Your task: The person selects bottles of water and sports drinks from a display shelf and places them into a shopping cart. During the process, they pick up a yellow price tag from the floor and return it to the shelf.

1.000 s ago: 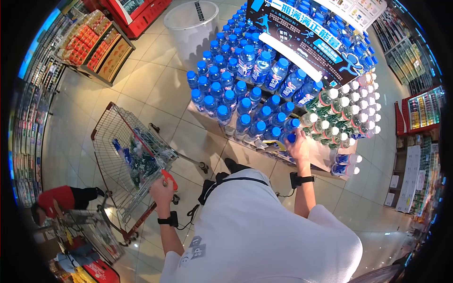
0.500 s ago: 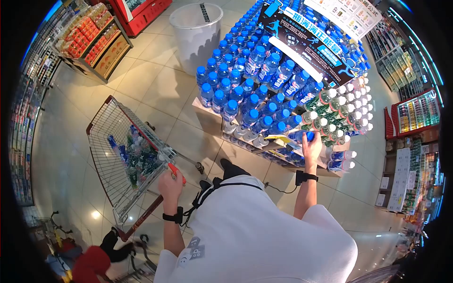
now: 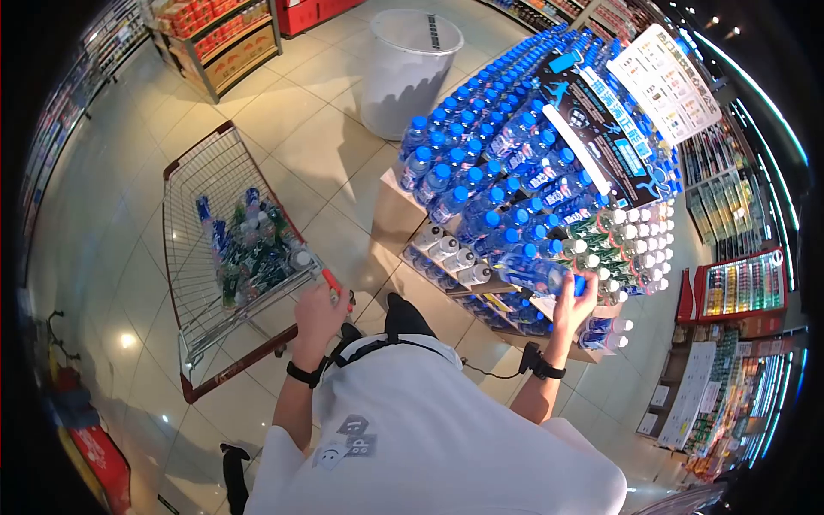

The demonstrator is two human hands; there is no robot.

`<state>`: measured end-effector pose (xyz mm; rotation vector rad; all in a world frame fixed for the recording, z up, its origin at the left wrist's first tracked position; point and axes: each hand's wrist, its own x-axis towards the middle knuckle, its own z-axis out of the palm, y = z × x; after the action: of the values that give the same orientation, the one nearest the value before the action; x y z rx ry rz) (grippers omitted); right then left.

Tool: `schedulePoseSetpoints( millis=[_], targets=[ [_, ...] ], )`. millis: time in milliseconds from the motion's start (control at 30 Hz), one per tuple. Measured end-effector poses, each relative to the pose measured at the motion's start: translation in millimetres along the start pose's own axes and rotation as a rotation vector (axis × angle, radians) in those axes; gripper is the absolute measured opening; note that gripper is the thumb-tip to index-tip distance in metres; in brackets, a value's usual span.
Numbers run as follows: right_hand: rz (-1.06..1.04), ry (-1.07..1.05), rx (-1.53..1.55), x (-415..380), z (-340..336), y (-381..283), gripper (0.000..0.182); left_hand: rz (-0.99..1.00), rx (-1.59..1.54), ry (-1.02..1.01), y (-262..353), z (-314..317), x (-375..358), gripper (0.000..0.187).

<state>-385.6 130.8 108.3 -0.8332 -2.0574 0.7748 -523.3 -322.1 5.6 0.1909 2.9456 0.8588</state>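
1. A person in a white T-shirt (image 3: 446, 438) stands on a glossy beige tiled floor (image 3: 257, 137) in a shop, seen from above through a wide, curved lens.
2. The right hand (image 3: 573, 302) is raised to a tall stacked display of clear plastic water bottles with blue caps (image 3: 506, 163). Its fingers are clenched round one blue-capped clear plastic bottle (image 3: 541, 276), which lies on its side at the lower front edge of the stack, cap pointing right.
3. Just to the right of that bottle stand rows of clear bottles with white caps and green labels (image 3: 631, 236).
4. Below the held bottle, a low wooden shelf (image 3: 390, 210) carries more bottles lying on their sides.
5. The left hand (image 3: 319, 313) grips the red handle (image 3: 330, 281) of a silver wire shopping trolley (image 3: 206, 249), fingers wrapped closed round the bar.
6. The trolley basket holds a loose heap of bottles (image 3: 253, 253), some blue-capped, some green-labelled.
7. Each wrist wears a black band; the right band (image 3: 539, 365) trails a thin cable.
8. Beyond the display stands a large white round bin (image 3: 408, 69).
9. A dark sign with pale lettering (image 3: 609, 142) leans across the top of the stack.
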Motion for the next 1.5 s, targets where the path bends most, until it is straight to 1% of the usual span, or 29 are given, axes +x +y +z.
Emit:
schedulePoseSetpoints(
  millis=[67,133,167,200,233,267,300,333,400,433,467,500,533,567,600,667,733,767,800,867,933,1000,1133,1200,1233,1300,1433,1500],
  targets=[
    [-0.138,-0.096,0.107,-10,34,-22,0.019,-0.002,0.017,0.005,-6,-5,-7,0.044],
    [-0.232,-0.209,0.159,-22,72,-41,0.018,0.003,0.056,0.059,-13,-14,-17,0.052],
    [-0.181,-0.361,0.277,-31,89,-57,0.019,-0.026,0.060,0.061,-20,-20,-21,0.058],
    [-0.269,-0.451,0.229,-38,106,-80,0.022,-0.052,0.062,0.075,-29,-24,-27,0.058],
    [-0.238,-0.530,0.203,-47,120,-111,0.029,-0.092,0.075,0.094,-41,-29,-32,0.058],
    [-0.361,-0.615,0.156,-53,132,-132,0.032,-0.132,0.088,0.114,-52,-33,-37,0.059],
    [-0.478,-0.679,0.206,-60,146,-153,0.033,-0.159,0.090,0.132,-63,-38,-44,0.059],
    [-0.531,-0.781,0.222,-66,155,-174,0.033,-0.207,0.135,0.138,-73,-43,-53,0.058],
    [-0.636,-0.880,0.271,-80,179,-201,0.033,-0.281,0.177,0.159,-93,-47,-67,0.057],
    [-0.653,-0.901,0.285,-87,188,-215,0.033,-0.270,0.202,0.218,-105,-47,-75,0.053],
    [-0.619,-0.941,0.295,-95,197,-229,0.033,-0.261,0.230,0.274,-114,-44,-84,0.051],
    [-0.583,-0.981,0.305,-104,205,-241,0.033,-0.290,0.236,0.283,-118,-43,-90,0.051],
    [-0.594,-1.000,0.320,-114,215,-249,0.033,-0.209,0.237,0.333,-122,-40,-92,0.048],
    [-0.617,-0.970,0.334,-124,226,-255,0.034,-0.121,0.239,0.382,-127,-39,-92,0.045],
    [-0.640,-0.938,0.346,-134,236,-259,0.034,-0.136,0.244,0.390,-128,-40,-92,0.045],
    [-0.677,-0.946,0.366,-152,260,-254,0.035,-0.206,0.213,0.304,-127,-38,-91,0.041],
    [-0.653,-0.974,0.348,-171,286,-238,0.037,-0.225,0.182,0.293,-129,-35,-89,0.042],
    [-0.680,-1.033,0.242,-183,299,-225,0.038,-0.232,0.152,0.273,-132,-35,-91,0.042],
    [-0.686,-1.037,0.245,-189,301,-221,0.038,-0.238,0.152,0.278,-132,-34,-91,0.042],
    [-0.647,-1.143,0.021,-201,307,-210,0.040,-0.226,0.190,0.284,-133,-31,-90,0.043],
    [-0.681,-1.140,0.032,-207,307,-207,0.041,-0.215,0.208,0.303,-133,-30,-91,0.042],
    [-0.781,-1.137,0.023,-210,309,-204,0.040,-0.199,0.228,0.320,-134,-29,-92,0.041],
    [-0.767,-1.141,0.007,-211,307,-210,0.043,-0.188,0.241,0.334,-133,-29,-92,0.040],
    [-0.759,-1.085,0.106,-215,309,-210,0.044,-0.196,0.249,0.342,-132,-29,-93,0.040],
    [-0.759,-1.087,0.106,-218,311,-210,0.044,-0.198,0.244,0.338,-132,-29,-93,0.040],
    [-0.807,-1.024,0.210,-223,314,-209,0.045,-0.202,0.237,0.331,-133,-29,-92,0.039],
    [-0.818,-1.102,0.103,-227,318,-206,0.048,-0.192,0.222,0.345,-133,-29,-93,0.038],
    [-0.725,-1.130,0.086,-229,323,-199,0.053,-0.195,0.209,0.345,-132,-30,-92,0.038]
  ],
)
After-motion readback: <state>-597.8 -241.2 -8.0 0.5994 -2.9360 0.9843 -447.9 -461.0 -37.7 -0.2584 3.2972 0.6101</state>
